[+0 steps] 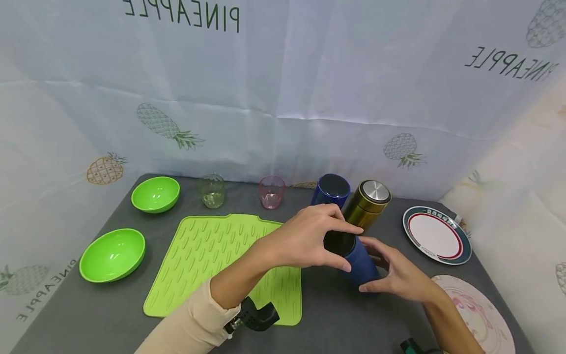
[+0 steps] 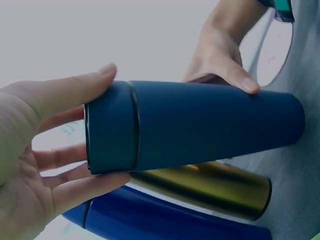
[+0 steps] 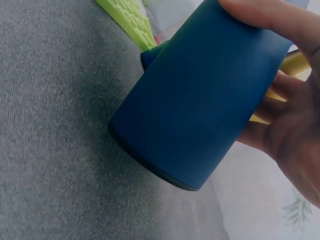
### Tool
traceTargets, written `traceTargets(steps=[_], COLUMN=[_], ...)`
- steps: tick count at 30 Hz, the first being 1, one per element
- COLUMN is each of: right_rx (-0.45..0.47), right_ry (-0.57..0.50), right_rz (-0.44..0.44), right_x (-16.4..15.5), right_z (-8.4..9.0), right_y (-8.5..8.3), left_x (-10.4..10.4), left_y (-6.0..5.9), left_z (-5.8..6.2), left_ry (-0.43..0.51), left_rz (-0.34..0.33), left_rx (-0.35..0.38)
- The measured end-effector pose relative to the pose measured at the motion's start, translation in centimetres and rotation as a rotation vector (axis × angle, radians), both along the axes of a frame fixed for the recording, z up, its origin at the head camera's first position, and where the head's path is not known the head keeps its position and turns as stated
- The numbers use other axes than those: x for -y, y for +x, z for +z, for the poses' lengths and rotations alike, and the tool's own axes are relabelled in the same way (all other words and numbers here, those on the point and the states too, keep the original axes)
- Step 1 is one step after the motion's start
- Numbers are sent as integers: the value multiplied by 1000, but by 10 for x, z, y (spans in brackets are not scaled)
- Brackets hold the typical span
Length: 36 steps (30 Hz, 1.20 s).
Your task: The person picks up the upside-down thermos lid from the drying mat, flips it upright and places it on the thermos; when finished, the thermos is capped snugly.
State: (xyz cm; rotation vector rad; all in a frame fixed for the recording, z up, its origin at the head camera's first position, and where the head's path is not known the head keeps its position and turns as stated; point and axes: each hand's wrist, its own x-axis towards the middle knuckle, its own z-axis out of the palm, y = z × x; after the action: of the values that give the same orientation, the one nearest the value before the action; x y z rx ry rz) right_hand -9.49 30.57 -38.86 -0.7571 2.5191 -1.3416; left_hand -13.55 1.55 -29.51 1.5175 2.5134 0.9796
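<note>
Dark-blue and matte, the flask stands tilted near the right middle of the grey table, its base edge on the cloth and its top leaning toward the person. The left hand curls thumb and fingers round the cap end, and the right hand wraps the lower body from behind with the thumb pressed on its side, so both hands hold the same flask. Just behind it, toward the back edge, stand a gold flask and a brighter blue flask, near enough to be knocked. To handle this well, I judge the right hand should steady the body firmly while the left works only the cap, keeping the base planted and the tilt away from the two neighbours. A green mat lies to the left, a rimmed plate to the right.
</note>
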Motion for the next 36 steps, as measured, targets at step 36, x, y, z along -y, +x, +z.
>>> traceTargets(steps=[36], right_rx=[47], right_ry=[-91], right_rz=[77], right_x=[-11], right_z=[-3], right_y=[6], left_x=[4], left_y=[1], left_z=[-5], left_ry=[39], left_rz=[-283], left_rx=[17])
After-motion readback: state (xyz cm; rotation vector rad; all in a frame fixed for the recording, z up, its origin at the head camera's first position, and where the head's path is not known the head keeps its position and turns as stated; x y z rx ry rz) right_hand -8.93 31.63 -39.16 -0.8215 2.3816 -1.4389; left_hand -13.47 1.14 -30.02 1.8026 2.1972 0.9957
